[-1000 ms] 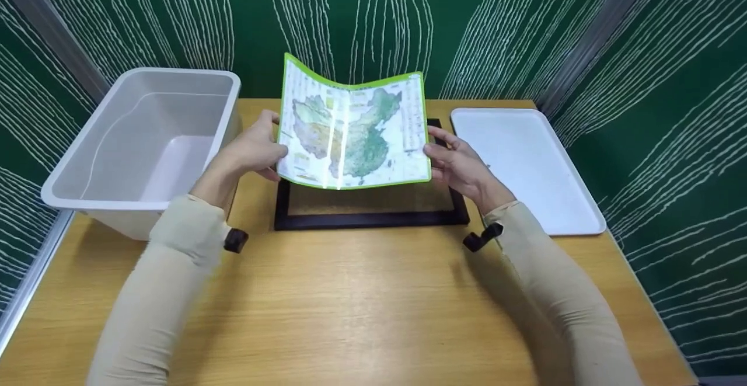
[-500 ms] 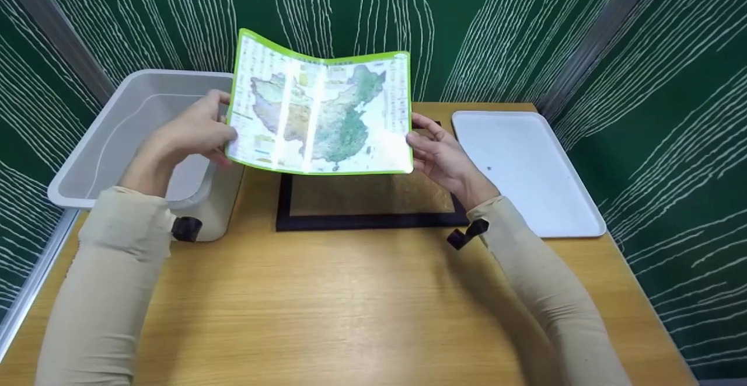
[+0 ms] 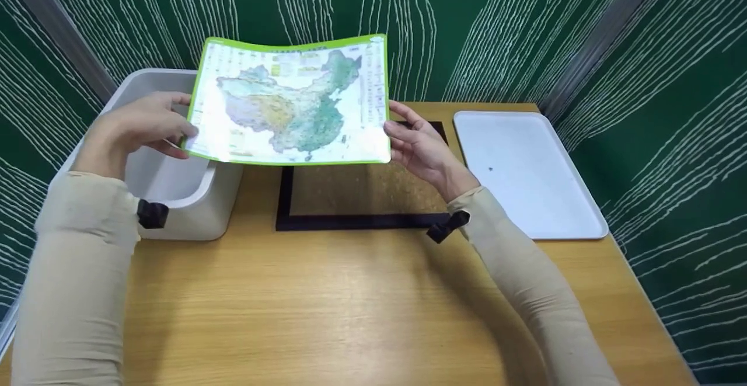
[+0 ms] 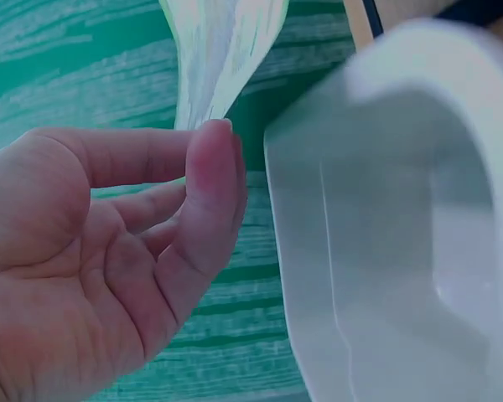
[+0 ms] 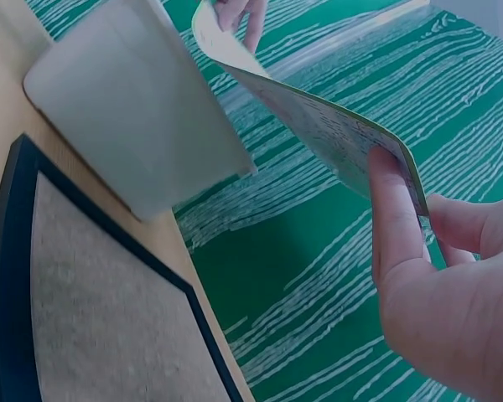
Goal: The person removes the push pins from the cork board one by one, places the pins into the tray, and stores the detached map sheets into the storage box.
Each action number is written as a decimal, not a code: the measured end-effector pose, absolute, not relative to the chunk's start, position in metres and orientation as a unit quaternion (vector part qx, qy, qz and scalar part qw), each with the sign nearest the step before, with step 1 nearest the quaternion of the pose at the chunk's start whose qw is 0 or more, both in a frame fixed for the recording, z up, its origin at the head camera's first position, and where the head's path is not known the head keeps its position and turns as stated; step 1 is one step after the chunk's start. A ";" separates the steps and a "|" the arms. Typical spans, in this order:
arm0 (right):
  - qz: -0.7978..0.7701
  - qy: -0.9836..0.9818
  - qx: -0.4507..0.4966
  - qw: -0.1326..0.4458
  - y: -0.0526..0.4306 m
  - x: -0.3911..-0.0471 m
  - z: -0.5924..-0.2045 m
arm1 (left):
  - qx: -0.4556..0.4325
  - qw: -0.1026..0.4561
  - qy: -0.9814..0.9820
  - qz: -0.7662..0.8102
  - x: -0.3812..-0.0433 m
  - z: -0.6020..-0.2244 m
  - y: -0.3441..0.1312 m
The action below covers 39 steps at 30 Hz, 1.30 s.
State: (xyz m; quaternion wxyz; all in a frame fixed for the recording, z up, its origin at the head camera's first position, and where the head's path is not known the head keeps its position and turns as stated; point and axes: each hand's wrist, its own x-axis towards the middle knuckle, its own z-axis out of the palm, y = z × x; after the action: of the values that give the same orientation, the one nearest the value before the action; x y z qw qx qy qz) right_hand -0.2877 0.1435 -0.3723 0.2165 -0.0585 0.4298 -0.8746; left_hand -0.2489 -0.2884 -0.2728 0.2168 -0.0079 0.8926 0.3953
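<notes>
A glossy map sheet [image 3: 286, 103] with a green border hangs in the air between both hands, slightly bowed. My left hand [image 3: 143, 123] pinches its left edge over the white plastic tub [image 3: 204, 190]. At the opposite edge, my right hand [image 3: 423, 146] grips the sheet near its lower right corner, thumb on one face and fingers on the other, as the right wrist view shows. Below the sheet lies a dark-framed panel [image 3: 350, 221] with a brownish inner surface, its far part hidden by the map. In the left wrist view the tub [image 4: 386, 209] stands beside the left fingers.
A shallow white tray [image 3: 531, 176] with one small dark spot lies at the right of the wooden table [image 3: 303, 304]. Green walls [image 3: 467, 35] with white streaks enclose the back and sides.
Both hands have carried the map sheet leftward, from above the framed panel to partly over the tub. The sheet has flattened out somewhat.
</notes>
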 end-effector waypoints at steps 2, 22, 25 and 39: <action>-0.873 0.430 -0.062 0.220 0.139 -0.287 -0.369 | -0.016 0.225 0.891 0.395 -0.249 -0.270 -0.298; -0.889 0.399 -0.048 0.220 0.075 -0.286 -0.366 | -0.072 0.186 0.900 0.387 -0.241 -0.276 -0.355; -0.889 0.397 -0.049 0.222 0.068 -0.286 -0.367 | -0.084 0.188 0.898 0.389 -0.240 -0.278 -0.360; -0.903 0.362 -0.043 0.225 0.030 -0.282 -0.363 | -0.166 0.128 0.884 0.417 -0.246 -0.289 -0.393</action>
State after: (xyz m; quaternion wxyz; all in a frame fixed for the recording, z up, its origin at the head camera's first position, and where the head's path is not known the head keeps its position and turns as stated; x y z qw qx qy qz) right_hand -0.2819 0.0305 -0.3631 0.2252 -0.0426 0.3623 -0.9035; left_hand -0.2456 -0.3925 -0.2887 0.1280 -0.1656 0.8844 0.4172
